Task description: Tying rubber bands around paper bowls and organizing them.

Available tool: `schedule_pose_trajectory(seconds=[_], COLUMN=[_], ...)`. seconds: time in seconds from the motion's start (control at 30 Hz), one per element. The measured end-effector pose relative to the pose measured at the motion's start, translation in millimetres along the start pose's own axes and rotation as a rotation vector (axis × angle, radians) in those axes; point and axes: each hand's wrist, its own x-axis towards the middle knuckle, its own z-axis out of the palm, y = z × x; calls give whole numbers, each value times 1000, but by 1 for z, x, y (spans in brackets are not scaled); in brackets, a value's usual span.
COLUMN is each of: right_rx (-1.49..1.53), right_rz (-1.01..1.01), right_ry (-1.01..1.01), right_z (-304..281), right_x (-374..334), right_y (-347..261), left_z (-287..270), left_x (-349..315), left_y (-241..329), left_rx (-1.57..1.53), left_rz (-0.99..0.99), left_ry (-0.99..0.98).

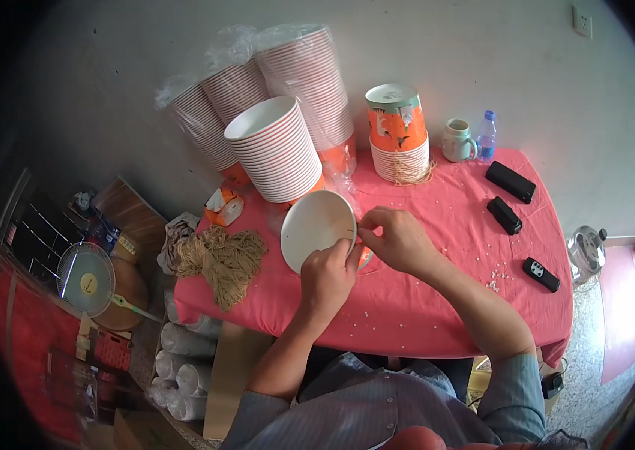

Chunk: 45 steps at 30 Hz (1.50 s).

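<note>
My left hand grips the rim of a white paper bucket, tilted so that its open mouth faces me. My right hand pinches something thin at the bucket's right rim; what it is cannot be told. Both hands work above a red tablecloth. A bundle of tan string handles lies at the table's left end.
Tall stacks of orange-and-white paper buckets, some in plastic wrap, lean at the back. A shorter printed stack, a mug and a water bottle stand behind. Three black devices lie right. A small fan sits on the floor left.
</note>
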Motion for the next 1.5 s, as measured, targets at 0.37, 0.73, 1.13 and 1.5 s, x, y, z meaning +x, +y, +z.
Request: schedule_pose_trajectory(seconds=[0.37, 0.73, 1.13, 1.5], right_rx=[205, 117, 291, 719], right_rz=[332, 315, 322, 506], right_ry=[68, 100, 51, -339], right_z=[10, 10, 14, -16], right_x=[4, 5, 10, 18], right_y=[1, 13, 26, 22], left_z=[13, -14, 0, 6], left_x=[3, 44, 52, 71], left_y=[4, -5, -17, -48], left_rx=[134, -206, -183, -513], left_rz=[144, -159, -77, -255], left_ry=[-71, -413, -321, 61])
